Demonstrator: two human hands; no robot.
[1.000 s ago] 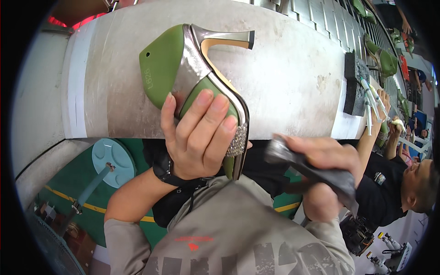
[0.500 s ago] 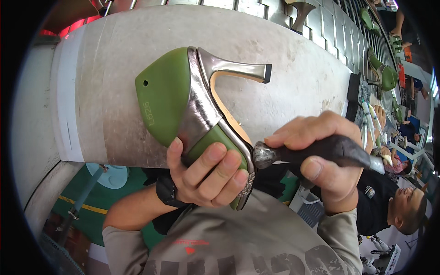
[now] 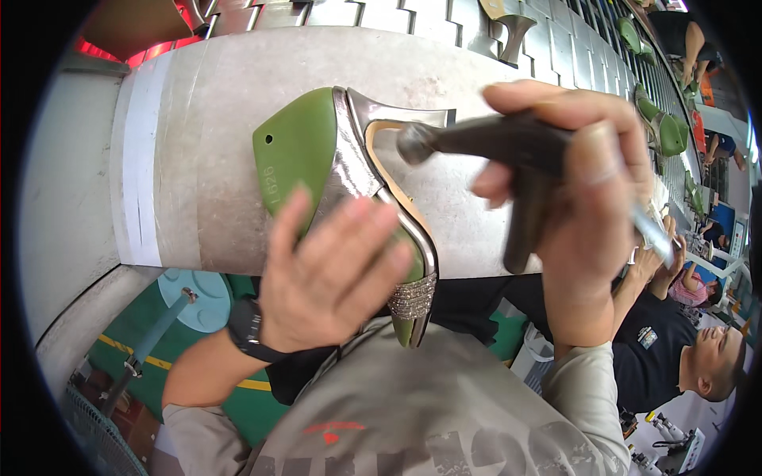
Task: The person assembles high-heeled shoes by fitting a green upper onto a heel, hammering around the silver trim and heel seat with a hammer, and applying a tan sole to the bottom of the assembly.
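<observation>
A metallic silver high-heeled shoe point(image 3: 353, 159) on a green plastic last point(image 3: 298, 143) lies on its side on the pale worktable. Its heel points right, and a glittery strap point(image 3: 413, 295) crosses the toe end, which overhangs the table's near edge. My left hand point(image 3: 329, 278), blurred, lies over the shoe's middle with its fingers stretched and apart. In my right hand point(image 3: 591, 174) is a dark hammer point(image 3: 492, 143), gripped around its head. The round hammer face is over the sole side near the heel; whether it touches is unclear. The short handle points down toward me.
The worktable point(image 3: 214, 87) meets a slatted metal conveyor point(image 3: 389, 17) at the far side, carrying another heeled shoe point(image 3: 514, 36). More green lasts point(image 3: 667, 131) stand at right. A co-worker point(image 3: 675, 349) sits close on my right. A light-blue round stool point(image 3: 198, 297) is below left.
My right hand has lifted the hammer up and left, from the sole's middle toward the heel. My left fingers have loosened and straightened. The shoe has shifted slightly and its toe shows more.
</observation>
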